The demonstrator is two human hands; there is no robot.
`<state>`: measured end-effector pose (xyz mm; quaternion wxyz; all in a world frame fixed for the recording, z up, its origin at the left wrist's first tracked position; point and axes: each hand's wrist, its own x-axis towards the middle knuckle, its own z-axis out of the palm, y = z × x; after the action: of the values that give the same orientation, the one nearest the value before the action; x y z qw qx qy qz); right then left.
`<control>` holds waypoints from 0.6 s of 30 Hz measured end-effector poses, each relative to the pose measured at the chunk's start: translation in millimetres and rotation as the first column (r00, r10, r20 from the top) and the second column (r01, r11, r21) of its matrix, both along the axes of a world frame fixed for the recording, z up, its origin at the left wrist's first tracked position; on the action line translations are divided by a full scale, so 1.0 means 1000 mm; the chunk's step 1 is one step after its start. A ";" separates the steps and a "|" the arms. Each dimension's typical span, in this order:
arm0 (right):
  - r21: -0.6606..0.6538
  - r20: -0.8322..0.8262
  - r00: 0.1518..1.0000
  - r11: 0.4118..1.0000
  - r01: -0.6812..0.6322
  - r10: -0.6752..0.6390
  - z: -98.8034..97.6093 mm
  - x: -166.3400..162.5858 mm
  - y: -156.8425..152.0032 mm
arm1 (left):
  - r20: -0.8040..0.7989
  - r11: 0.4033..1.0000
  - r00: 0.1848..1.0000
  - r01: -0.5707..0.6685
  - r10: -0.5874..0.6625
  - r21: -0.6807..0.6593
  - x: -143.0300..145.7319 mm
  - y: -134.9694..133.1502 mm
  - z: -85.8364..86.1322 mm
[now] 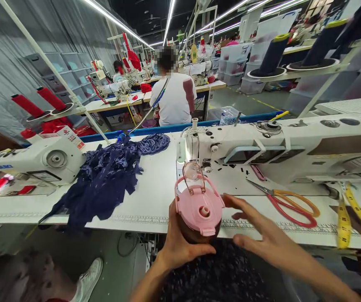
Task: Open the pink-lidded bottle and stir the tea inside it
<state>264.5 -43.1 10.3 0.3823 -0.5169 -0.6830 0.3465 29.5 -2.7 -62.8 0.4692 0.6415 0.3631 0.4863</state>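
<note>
My left hand [176, 243] grips a bottle with a pink lid [199, 207] from below and the left, holding it upright over my lap at the table's front edge. The lid has a small spout and a raised clear-pink handle. Beside the lid's right side is my right hand [262, 235], fingers spread, fingertips at or near its rim. Dark patterned fabric [218, 272] lies on my lap under the bottle.
A white sewing machine [281, 147] stands on the white table [155, 193] ahead. Red-and-orange scissors [290, 203] and a yellow tape measure [344, 218] lie right. Navy fabric [105, 180] is heaped left beside another machine [42, 159]. A seated person [174, 96] works beyond.
</note>
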 end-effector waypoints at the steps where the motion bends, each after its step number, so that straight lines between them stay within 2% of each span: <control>1: -0.037 -0.046 0.998 0.999 -0.032 0.031 -0.017 -0.004 -0.003 | -0.008 1.000 1.000 0.022 -0.022 0.012 -0.002 0.001 0.001; 2: -0.054 -0.066 0.997 0.998 -0.041 0.037 -0.031 -0.009 -0.004 | -0.020 0.999 0.999 0.041 -0.041 0.025 -0.003 0.002 0.002; 4: 0.002 -0.079 0.997 1.000 -0.003 0.003 -0.047 -0.022 -0.005 | -0.033 0.997 0.997 0.072 -0.071 0.040 -0.005 0.002 0.006; 7: 0.128 -0.068 0.997 0.991 0.046 -0.037 -0.043 -0.037 -0.001 | 0.021 0.993 0.993 0.114 -0.115 0.018 -0.006 -0.002 0.023; 9: 0.197 -0.059 0.998 0.980 0.040 -0.029 -0.026 -0.040 0.002 | 0.073 0.991 0.988 0.137 -0.137 0.007 -0.005 -0.005 0.044; 14: 0.344 0.003 0.998 0.937 0.062 -0.067 0.028 -0.046 0.008 | 0.112 0.992 0.986 0.114 -0.120 0.062 -0.010 -0.010 0.108; 18: 0.485 0.051 0.993 0.872 0.067 -0.105 0.070 -0.055 0.017 | 0.156 0.987 0.977 0.132 -0.145 0.086 -0.018 -0.002 0.144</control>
<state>209.2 -26.3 79.9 0.4880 -0.4479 -0.7381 0.1282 11.1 -4.5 81.5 0.5055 0.6409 0.2598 0.5160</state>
